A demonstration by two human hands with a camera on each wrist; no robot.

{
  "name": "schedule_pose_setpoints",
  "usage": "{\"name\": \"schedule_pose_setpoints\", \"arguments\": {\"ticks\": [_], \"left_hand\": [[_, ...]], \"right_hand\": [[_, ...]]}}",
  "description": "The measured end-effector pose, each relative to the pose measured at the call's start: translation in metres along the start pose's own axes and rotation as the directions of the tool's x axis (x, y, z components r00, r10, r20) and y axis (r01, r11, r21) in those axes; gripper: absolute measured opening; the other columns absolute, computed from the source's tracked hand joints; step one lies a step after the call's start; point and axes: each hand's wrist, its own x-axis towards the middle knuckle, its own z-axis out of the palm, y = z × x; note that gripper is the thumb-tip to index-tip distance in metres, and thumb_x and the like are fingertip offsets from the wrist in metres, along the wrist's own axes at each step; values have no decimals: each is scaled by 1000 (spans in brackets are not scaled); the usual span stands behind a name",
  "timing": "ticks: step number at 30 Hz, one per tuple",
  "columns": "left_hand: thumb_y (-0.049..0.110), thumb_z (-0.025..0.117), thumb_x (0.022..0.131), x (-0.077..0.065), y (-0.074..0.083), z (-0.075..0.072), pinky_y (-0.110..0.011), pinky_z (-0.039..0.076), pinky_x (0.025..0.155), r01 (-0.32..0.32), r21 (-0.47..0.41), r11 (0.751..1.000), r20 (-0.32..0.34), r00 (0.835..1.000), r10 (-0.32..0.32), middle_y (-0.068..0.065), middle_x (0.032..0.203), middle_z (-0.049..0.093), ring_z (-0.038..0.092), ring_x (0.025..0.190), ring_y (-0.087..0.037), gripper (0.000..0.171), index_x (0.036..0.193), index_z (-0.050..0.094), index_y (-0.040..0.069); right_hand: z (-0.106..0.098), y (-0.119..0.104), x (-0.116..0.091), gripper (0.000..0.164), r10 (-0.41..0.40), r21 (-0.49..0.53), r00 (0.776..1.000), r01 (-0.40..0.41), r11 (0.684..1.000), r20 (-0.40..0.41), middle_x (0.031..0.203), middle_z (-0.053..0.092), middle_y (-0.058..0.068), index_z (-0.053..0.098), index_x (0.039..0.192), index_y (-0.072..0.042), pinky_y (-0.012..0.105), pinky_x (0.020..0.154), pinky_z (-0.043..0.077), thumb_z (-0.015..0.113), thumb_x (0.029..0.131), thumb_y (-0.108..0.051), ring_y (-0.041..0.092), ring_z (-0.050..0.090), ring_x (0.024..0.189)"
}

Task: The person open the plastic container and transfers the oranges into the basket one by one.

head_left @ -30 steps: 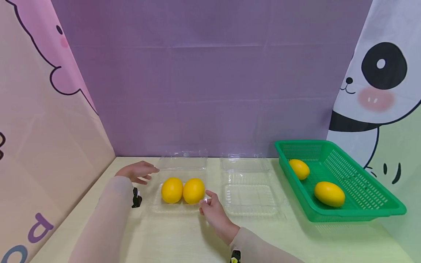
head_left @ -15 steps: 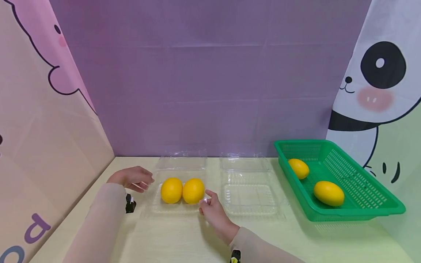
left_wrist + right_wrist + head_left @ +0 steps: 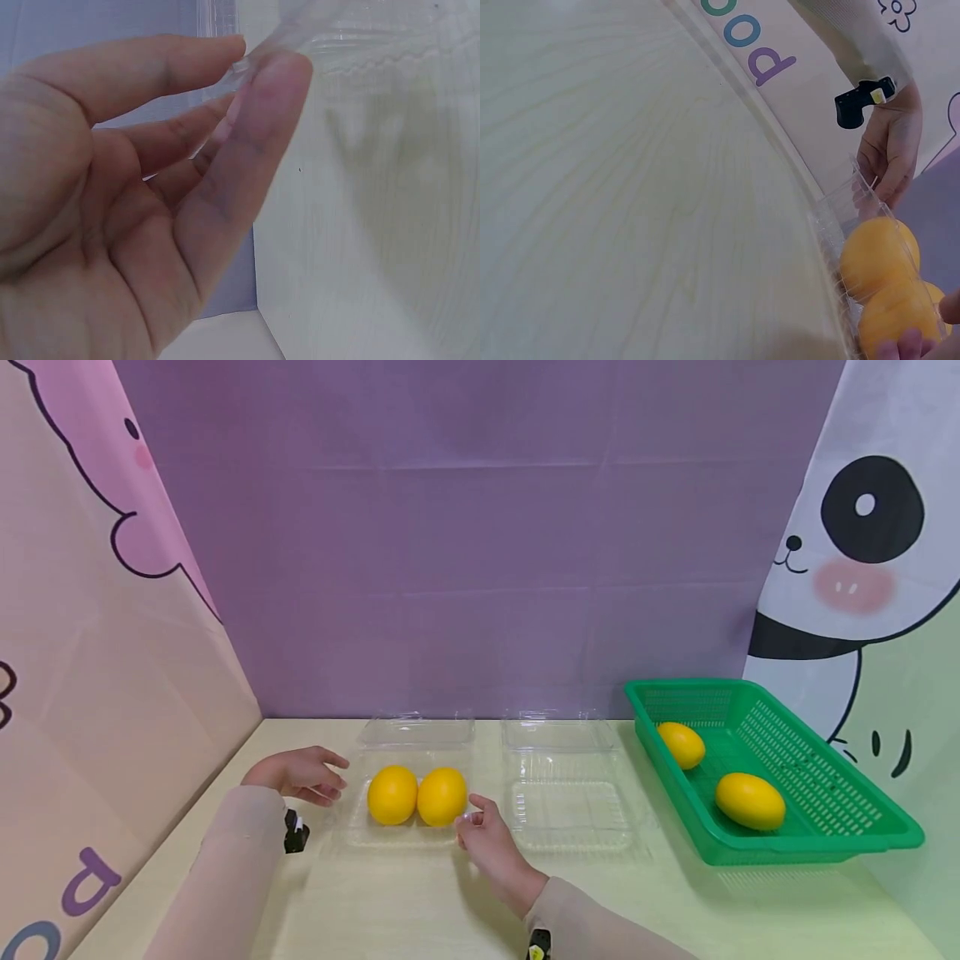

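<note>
Two yellow lemons [image 3: 392, 795] [image 3: 442, 797] sit side by side in a clear plastic clamshell box [image 3: 390, 840], its lid raised at the back. My left hand [image 3: 296, 772] is at the box's left side, fingers loosely bent. In the left wrist view, thumb and fingertips stand apart beside clear plastic [image 3: 341, 41]; whether they touch it is unclear. My right hand [image 3: 495, 856] pinches the box's right rim between thumb and fingers, beside the right lemon. The right wrist view shows those fingers [image 3: 911, 346] close against the lemons.
Right of the filled box stands a second clear clamshell [image 3: 573, 814], its lid open. A green perforated basket [image 3: 825, 843] at the right holds two lemons [image 3: 750, 802] [image 3: 681, 745]. A purple backdrop [image 3: 487, 568] closes off the pale table's [image 3: 390, 910] back edge.
My left hand has drawn back from the lid's left corner, moving left and toward me along the box's side. The right hand, the lemons and the box have stayed in place.
</note>
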Motion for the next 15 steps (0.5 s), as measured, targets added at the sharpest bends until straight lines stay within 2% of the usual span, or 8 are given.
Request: {"name": "schedule_pose_setpoints", "arguments": {"ticks": [4, 9, 12, 15], "left_hand": [[5, 63, 96, 1, -1, 1, -35, 58, 85, -2, 1, 1000, -1, 1000, 2, -24, 118, 59, 62, 89, -25, 61, 146, 34, -14], [4, 62, 96, 1, 0, 1, -35, 58, 84, 10, -3, 1000, -2, 1000, -10, -23, 117, 59, 62, 89, -24, 60, 146, 34, -14], [4, 62, 96, 0, 0, 1, -35, 58, 84, 14, -5, 1000, 2, 1000, -14, -24, 118, 58, 61, 89, -24, 60, 146, 33, -14], [3, 62, 96, -1, 1, 1, -35, 58, 85, 20, -9, 1000, 1, 1000, -20, -24, 119, 57, 61, 89, -25, 60, 145, 33, -14]], "right_hand": [[0, 1, 0, 55, -17, -2, 1000, 17, 1000, -13, 110, 47, 13, 33, 146, 11, 38, 85, 51, 56, 100, -9, 27, 55, 92], [1, 2, 0, 57, -51, 1, 998, 51, 999, -29, 129, 45, 22, 31, 146, 13, 47, 99, 48, 56, 99, -8, 38, 53, 114], [3, 2, -1, 61, -79, 11, 996, 80, 997, -34, 143, 37, 28, 25, 149, 14, 56, 109, 38, 55, 99, -7, 45, 42, 130], [5, 0, -3, 65, -112, 6, 993, 112, 994, -39, 152, 28, 29, 21, 151, 12, 60, 113, 30, 55, 100, -8, 48, 30, 139]]}}
